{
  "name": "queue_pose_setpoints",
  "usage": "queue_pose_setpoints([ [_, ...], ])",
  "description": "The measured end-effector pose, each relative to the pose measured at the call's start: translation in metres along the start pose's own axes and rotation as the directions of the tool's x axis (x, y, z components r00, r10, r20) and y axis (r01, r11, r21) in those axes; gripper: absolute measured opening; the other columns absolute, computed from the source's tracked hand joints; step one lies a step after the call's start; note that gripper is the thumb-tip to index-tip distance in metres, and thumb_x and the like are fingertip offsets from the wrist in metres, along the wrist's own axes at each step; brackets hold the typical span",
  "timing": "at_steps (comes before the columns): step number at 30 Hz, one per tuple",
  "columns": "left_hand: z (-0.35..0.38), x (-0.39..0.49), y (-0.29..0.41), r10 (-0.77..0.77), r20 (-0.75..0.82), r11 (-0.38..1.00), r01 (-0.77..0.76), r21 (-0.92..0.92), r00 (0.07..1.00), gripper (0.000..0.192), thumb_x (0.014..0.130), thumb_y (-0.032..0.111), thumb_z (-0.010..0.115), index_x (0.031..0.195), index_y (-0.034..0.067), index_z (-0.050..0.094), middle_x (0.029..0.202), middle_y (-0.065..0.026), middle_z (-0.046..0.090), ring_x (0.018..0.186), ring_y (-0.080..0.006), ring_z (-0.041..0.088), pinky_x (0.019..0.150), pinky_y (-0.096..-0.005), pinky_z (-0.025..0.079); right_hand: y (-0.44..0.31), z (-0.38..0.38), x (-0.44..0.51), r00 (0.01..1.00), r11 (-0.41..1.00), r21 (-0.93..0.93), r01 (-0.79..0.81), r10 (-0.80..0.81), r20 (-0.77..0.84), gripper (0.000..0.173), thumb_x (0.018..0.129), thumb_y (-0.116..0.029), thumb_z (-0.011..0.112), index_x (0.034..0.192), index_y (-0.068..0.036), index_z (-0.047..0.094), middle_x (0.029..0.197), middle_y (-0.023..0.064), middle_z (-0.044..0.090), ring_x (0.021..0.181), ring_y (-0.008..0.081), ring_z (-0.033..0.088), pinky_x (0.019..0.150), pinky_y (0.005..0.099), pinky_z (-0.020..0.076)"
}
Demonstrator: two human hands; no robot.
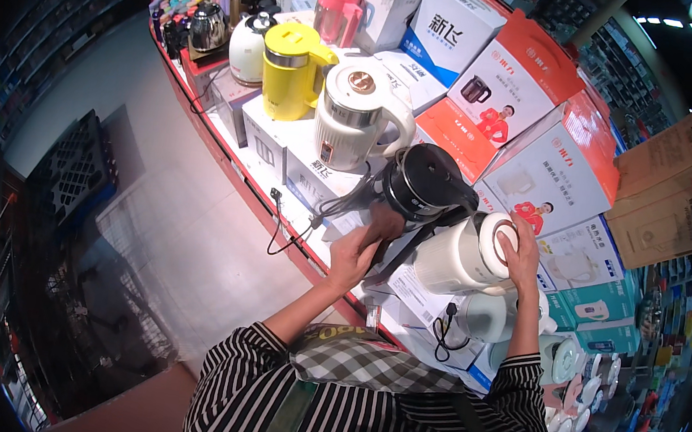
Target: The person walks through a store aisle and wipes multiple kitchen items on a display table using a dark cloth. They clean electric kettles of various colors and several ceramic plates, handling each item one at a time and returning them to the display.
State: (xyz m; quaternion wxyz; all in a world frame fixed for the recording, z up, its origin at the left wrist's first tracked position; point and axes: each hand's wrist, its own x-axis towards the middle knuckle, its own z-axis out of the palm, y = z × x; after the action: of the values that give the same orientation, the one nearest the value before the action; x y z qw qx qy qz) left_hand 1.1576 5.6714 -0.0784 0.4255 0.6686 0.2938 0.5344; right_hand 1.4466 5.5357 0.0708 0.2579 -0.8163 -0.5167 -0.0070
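My right hand (520,253) grips the lid end of a cream electric kettle (452,259), which is tilted over the display boxes. My left hand (358,252) holds a dark brown cloth (386,225) beside the base of a black electric kettle (422,183). The black kettle stands on the display, its handle pointing toward the cream one. Farther left along the row stand a cream ribbed kettle (348,118) with a metal band and a yellow kettle (288,74). A white kettle (251,48) and a pink jug (337,13) are beyond them.
Stacked kettle boxes (511,88) rise behind the row, with an open brown carton (671,193) at the right. Power cords (281,234) hang over the red-edged display table (234,169). More kettles (559,358) stand by my right arm. A dark plastic crate (72,168) is at the left.
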Motion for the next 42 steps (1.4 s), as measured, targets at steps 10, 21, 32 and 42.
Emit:
queue_pose_setpoints([
  [10,0.03,0.117,0.068,0.447,0.193,0.851,-0.482,0.211,0.874,0.058,0.075,0.007,0.066,0.131,0.003,0.054,0.119,-0.0212,0.055,0.112,-0.0388,0.053,0.095,-0.0477,0.044,-0.107,0.025,0.052,0.944,0.864,-0.413,0.288,-0.184,0.273,0.091,0.058,-0.035,0.087,0.131,0.002,0.047,0.122,0.022,0.058,0.121,0.0387,0.051,0.102,0.048,0.0394],
  [21,0.048,0.177,0.057,0.087,0.592,0.646,-0.498,0.579,0.801,0.108,0.06,0.06,0.079,0.142,0.002,0.041,0.134,-0.0272,0.042,0.125,-0.0448,0.037,0.104,-0.0542,0.029,-0.093,0.056,0.074,0.94,0.871,-0.422,0.25,-0.114,0.322,0.057,0.07,-0.03,0.082,0.114,0.001,0.06,0.098,0.0194,0.067,0.089,0.0364,0.066,0.077,0.044,0.0526],
  [32,0.037,0.168,0.049,0.424,0.575,0.71,-0.651,0.268,0.699,0.07,0.061,0.03,0.084,0.12,0.004,0.058,0.111,-0.0153,0.051,0.1,-0.0294,0.049,0.08,-0.0388,0.04,-0.106,0.063,0.08,0.968,0.87,-0.473,0.137,-0.016,0.251,0.029,0.075,-0.023,0.078,0.084,0.001,0.063,0.084,0.0204,0.067,0.081,0.0385,0.065,0.071,0.0468,0.0512],
  [42,-0.02,0.13,0.037,0.457,0.504,0.797,-0.59,0.134,0.732,0.034,0.072,0.017,0.073,0.103,0.01,0.061,0.094,-0.0087,0.054,0.088,-0.0271,0.059,0.07,-0.0383,0.049,-0.105,0.078,0.076,0.985,0.839,-0.539,0.08,0.015,0.169,0.028,0.076,-0.021,0.075,0.095,-0.003,0.066,0.083,0.0183,0.068,0.08,0.0366,0.067,0.071,0.0455,0.0526],
])
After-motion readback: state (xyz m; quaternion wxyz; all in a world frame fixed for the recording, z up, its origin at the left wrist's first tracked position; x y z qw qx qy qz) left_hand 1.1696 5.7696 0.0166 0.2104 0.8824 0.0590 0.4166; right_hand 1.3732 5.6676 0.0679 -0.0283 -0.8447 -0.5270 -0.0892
